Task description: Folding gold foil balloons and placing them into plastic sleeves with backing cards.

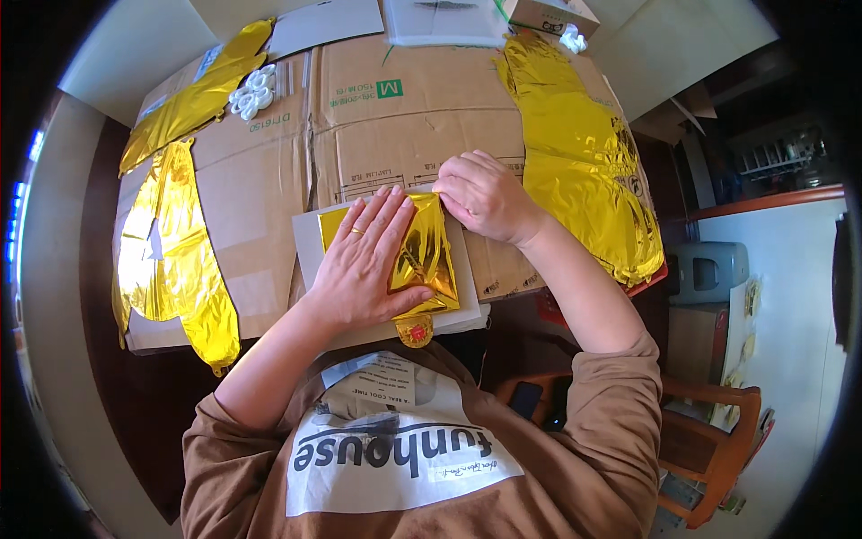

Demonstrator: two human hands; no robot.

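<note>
A folded packet of shiny gold foil (429, 238) lies on a pale grey board (308, 242) near the table's front edge. Flat across the foil's left part, my left hand (364, 260) presses with its fingers stretched out. My right hand (485, 198) is closed in a pinch at the foil's far right corner; its fingertips partly hide what they grip. From the packet's near edge sticks out a small rounded gold tab (415, 331) with a red mark, hanging over the board's edge.
Brown cardboard (413, 126) covers the table. Flat gold foil balloons lie at the right (575, 162) and left (171, 242). White ribbon rolls (253, 92) sit at the far left, with a clear plastic box (446, 22) at the back. A wooden chair (718, 449) stands right.
</note>
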